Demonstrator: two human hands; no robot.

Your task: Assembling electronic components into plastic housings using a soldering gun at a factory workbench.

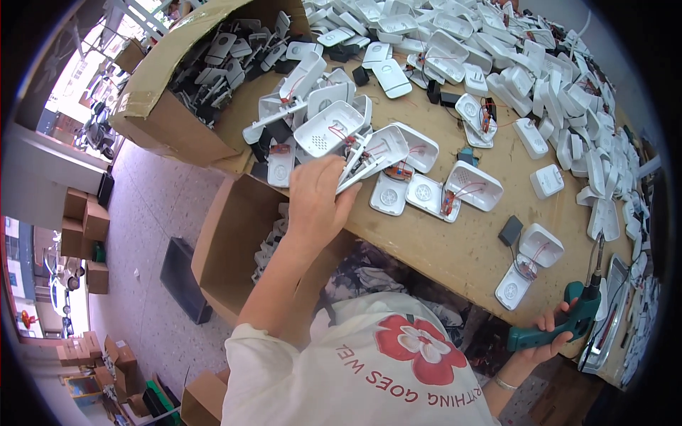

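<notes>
My left hand (pixel 317 195) reaches over the wooden table's (pixel 455 241) front edge and grips a white plastic casing (pixel 369 157) that stands open, with red wires and a small circuit board inside. More open white casings (pixel 426 193) lie just to its right. My right hand (pixel 550 334) is low at the table's near right edge, closed around a teal electric screwdriver (pixel 572 316) whose bit (pixel 599 257) points up. Another open casing with a black part beside it (pixel 529 264) lies just left of the screwdriver.
A big heap of white casings (pixel 554 78) covers the far and right side of the table. A tilted cardboard box (pixel 177 78) with grey-white parts rests at the left end. An open carton (pixel 234 241) stands on the floor below. Stacked boxes (pixel 82 220) sit far left.
</notes>
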